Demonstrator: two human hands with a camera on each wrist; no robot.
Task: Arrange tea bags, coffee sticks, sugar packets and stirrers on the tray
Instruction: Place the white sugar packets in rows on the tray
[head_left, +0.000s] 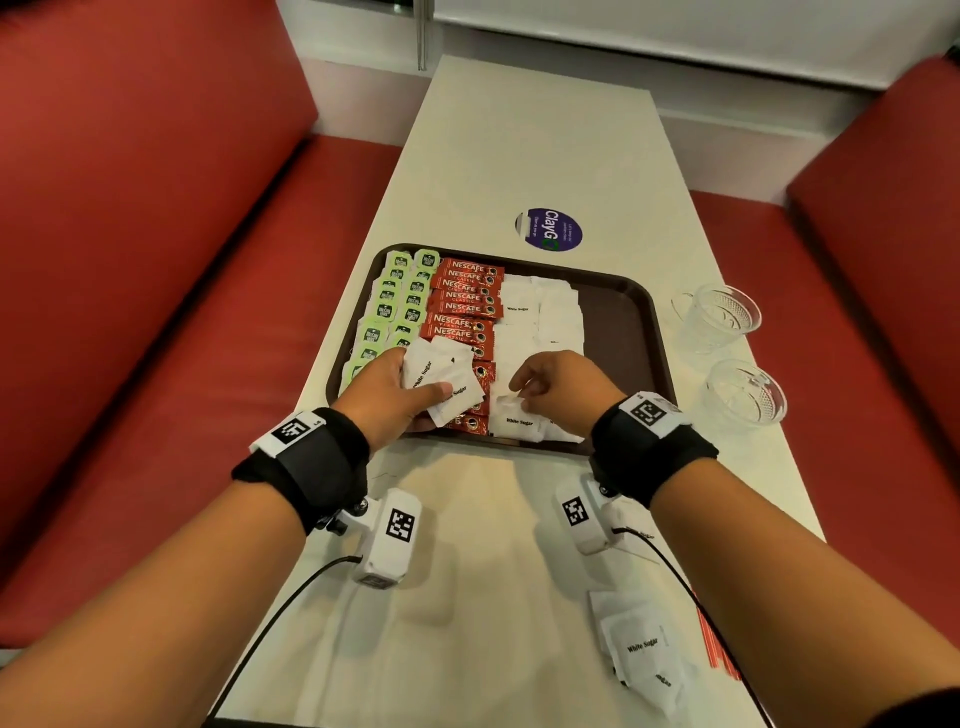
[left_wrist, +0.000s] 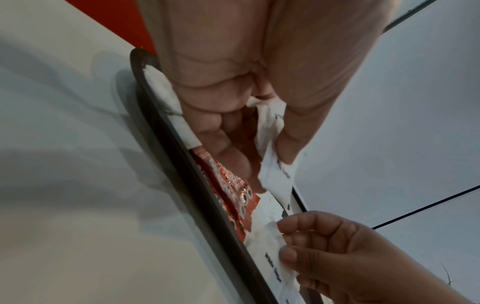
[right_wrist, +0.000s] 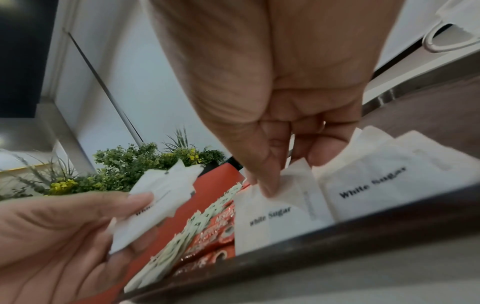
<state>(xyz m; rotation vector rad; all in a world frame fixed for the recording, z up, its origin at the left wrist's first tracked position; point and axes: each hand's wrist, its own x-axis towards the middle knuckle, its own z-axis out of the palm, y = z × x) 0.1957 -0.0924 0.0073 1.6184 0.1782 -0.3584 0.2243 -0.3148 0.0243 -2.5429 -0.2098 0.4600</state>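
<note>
A brown tray holds green tea bags in its left columns, red coffee sticks beside them, and white sugar packets in the middle. My left hand grips a small stack of sugar packets over the coffee sticks; the left wrist view shows the thumb pressing the stack. My right hand pinches one sugar packet at the tray's near edge. More sugar packets and red stirrers lie on the table under my right forearm.
Two glass cups stand on the table right of the tray. A round purple sticker lies beyond the tray. Red bench seats flank the narrow white table. The tray's right strip is bare.
</note>
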